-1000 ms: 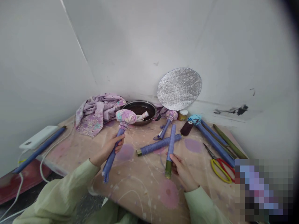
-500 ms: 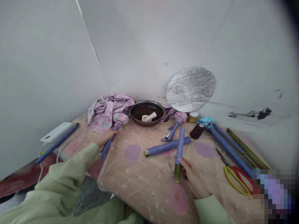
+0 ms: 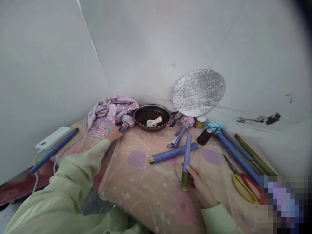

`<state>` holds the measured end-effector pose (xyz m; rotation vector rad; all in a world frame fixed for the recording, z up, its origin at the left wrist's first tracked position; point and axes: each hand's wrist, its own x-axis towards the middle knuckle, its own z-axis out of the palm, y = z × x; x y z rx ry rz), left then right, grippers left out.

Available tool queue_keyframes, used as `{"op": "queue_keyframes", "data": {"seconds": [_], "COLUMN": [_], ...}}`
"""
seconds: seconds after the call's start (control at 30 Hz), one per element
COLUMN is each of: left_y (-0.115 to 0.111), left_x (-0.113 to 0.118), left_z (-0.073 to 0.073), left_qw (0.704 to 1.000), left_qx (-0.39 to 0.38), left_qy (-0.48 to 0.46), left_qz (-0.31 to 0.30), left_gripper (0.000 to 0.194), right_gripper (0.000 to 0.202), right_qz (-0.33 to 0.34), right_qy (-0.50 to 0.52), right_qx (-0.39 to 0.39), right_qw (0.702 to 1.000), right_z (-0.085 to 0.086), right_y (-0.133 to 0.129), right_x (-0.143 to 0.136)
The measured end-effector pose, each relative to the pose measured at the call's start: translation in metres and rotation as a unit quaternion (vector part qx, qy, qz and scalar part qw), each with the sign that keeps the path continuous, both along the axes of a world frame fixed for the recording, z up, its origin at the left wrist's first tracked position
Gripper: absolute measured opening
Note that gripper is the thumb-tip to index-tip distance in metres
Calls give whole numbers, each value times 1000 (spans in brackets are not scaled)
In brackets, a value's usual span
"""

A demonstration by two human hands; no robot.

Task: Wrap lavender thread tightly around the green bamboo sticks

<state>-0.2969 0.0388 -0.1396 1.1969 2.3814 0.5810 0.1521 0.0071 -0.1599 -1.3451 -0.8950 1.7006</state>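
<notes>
At the left of the table, my left hand (image 3: 115,134) is closed round the handle of a stick with a padded floral cloth head (image 3: 128,121). That head lies beside the dark pan, and the handle's lower end slants down past the hand. My right hand (image 3: 198,185) grips the lower part of a short stick wrapped in purple thread (image 3: 187,149), its green end bare below. Behind this stick, a second thread-wrapped stick (image 3: 170,154) lies crosswise on the table. Another floral-headed stick (image 3: 180,135) rests farther back.
The pan (image 3: 152,128) holds a small white cup (image 3: 151,123). Floral cloth (image 3: 102,120) is heaped left of it. A thread spool (image 3: 204,136), scissors (image 3: 243,188) and a blue-headed stick (image 3: 234,149) lie right. A silver disc (image 3: 200,92) leans on the wall; a power bank (image 3: 52,138) sits left.
My left hand has moved forward and slightly right with the floral-headed stick, bringing its head closer to the pan. My right hand keeps its hold on the thread-wrapped stick, nearly still.
</notes>
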Motion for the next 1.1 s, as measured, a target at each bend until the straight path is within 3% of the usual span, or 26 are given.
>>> {"op": "queue_keyframes", "data": {"seconds": [0.17, 0.37, 0.47, 0.57, 0.7, 0.83, 0.97, 1.03, 1.1], "left_y": [-10, -27, -34, -36, -33, -26, -18, -16, -16], "left_x": [-2, 4, 31, 80, 160, 229, 276, 292, 301], "left_z": [7, 39, 55, 67, 87, 111, 130, 139, 148], "left_qw": [998, 994, 988, 972, 907, 826, 757, 709, 688], "left_qx": [9, 74, 136, 161, 170, 207, 237, 252, 260], "left_qy": [47, 53, 25, -70, -240, -379, -499, -583, -614], "left_qz": [-46, -53, -67, -157, -300, -362, -350, -307, -285], "left_gripper": [38, 38, 39, 28, 31, 37, 32, 32, 28], "right_gripper": [57, 59, 57, 58, 53, 40, 32, 32, 32], "right_qz": [4, 34, 62, 95, 136, 165, 176, 171, 161], "right_qy": [-5, -14, -19, -24, -45, -72, -100, -127, -143], "right_qx": [5, 33, 61, 101, 167, 232, 277, 308, 334], "right_qw": [1000, 999, 996, 990, 975, 956, 939, 927, 918], "right_z": [-1, -6, -1, 19, 61, 99, 120, 126, 133], "right_y": [1, 0, 0, -1, -4, -6, -4, -1, 1], "right_x": [1, 3, 2, -1, -6, -8, -10, -10, -10]}}
